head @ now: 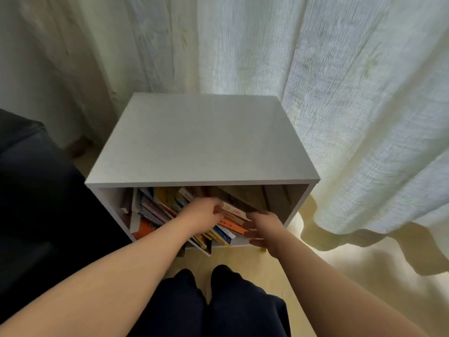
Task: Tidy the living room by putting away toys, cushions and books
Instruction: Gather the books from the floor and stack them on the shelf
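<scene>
Books [160, 210] already in the shelf [201, 142], slumped. My left hand [204, 212] pinches the top book [234, 211]; right hand [263, 229] flat against stack. Straightening left; toys, cushions unseen.

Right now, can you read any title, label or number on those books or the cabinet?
Pale book at the left hand: red marks on the cover, too blurred to read.
Orange book: dark marks, too blurred to read.
Other books: nothing legible.
White cabinet: no text.
</scene>
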